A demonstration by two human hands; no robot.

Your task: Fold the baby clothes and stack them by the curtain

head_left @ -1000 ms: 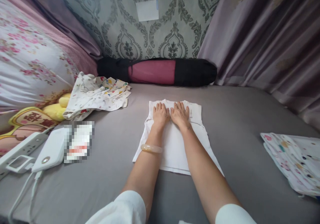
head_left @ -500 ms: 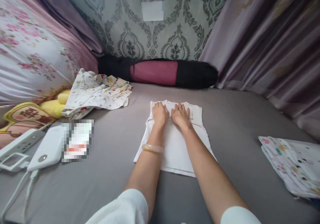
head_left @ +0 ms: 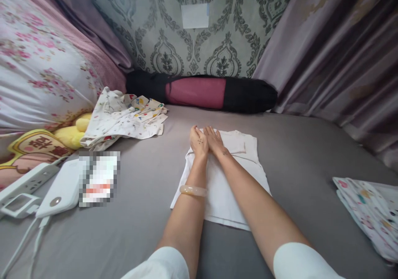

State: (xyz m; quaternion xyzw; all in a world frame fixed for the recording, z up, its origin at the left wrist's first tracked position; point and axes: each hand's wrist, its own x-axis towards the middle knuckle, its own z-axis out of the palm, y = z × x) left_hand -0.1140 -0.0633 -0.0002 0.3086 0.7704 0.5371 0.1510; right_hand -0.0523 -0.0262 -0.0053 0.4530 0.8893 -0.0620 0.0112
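A folded white garment lies flat on the grey bed sheet in the middle. My left hand and my right hand rest side by side on the garment's far left corner, fingers pointing away from me. Their fingertips curl at the cloth's far edge, and I cannot make out whether they pinch it. A pale bangle circles my left wrist. Both forearms cross the garment, and white sleeves show at the bottom of the view.
A crumpled patterned cloth lies at the back left by a yellow plush toy. A black-and-pink roll lies along the wall. A white power strip and power bank sit at the left. Folded patterned cloth lies at the right.
Both hands have slid from the garment's far middle to its far left corner and turned closer together. The view has shifted slightly.
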